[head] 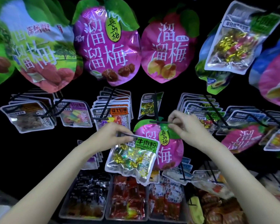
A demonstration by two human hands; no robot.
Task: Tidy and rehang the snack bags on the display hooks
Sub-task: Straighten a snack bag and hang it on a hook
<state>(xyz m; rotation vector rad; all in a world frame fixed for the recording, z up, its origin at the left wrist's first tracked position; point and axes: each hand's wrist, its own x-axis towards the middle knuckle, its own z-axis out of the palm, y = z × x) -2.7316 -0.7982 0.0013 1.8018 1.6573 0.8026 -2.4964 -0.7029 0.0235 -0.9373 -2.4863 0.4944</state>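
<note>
My left hand (111, 136) pinches the top edge of a clear snack bag with a green label and gold-wrapped sweets (132, 157); the bag hangs from my fingers, tilted. Behind it a pink plum-shaped bag (170, 152) hangs from a black display hook (158, 122). My right hand (183, 125) pinches the front end of that hook at the pink bag's green leaf top. Whether the fingers also grip the bag's top is hidden.
Large plum-shaped bags (108, 46) hang in the top row. Rows of small clear bags (111, 110) fill the middle hooks left and right. Trays of red and dark packets (128, 199) stand below. Black hook rods (183, 172) stick out at the lower right.
</note>
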